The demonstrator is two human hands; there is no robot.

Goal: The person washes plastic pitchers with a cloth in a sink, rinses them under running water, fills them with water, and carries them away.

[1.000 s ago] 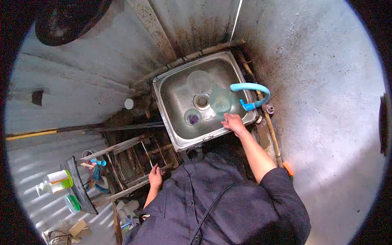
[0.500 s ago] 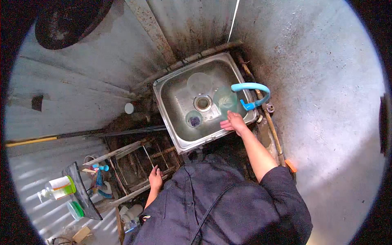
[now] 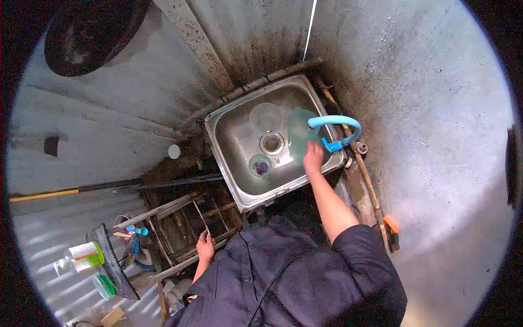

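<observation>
- With right hand (image 3: 312, 158), touches near side of green container (image 3: 300, 135), in sink (image 3: 234, 188) below blue hose (image 3: 336, 119); cannot tell if pinching (fingertips hidden).
- With left hand (image 3: 206, 248), loosely curled, rests against rack (image 3: 163, 208); cannot tell if gripping.
- Looks under way: handling green container, leaving cup (image 3: 260, 165) and clear bowl (image 3: 267, 117) untouched around drain (image 3: 272, 144).
- Differs from half a second ago: reaches onto container instead of just beside, with container seemingly tipped differently.

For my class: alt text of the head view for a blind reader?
A person's right hand is at a translucent green container inside a metal sink, beside a curved blue pipe; the left hand is near a slatted rack.
</observation>
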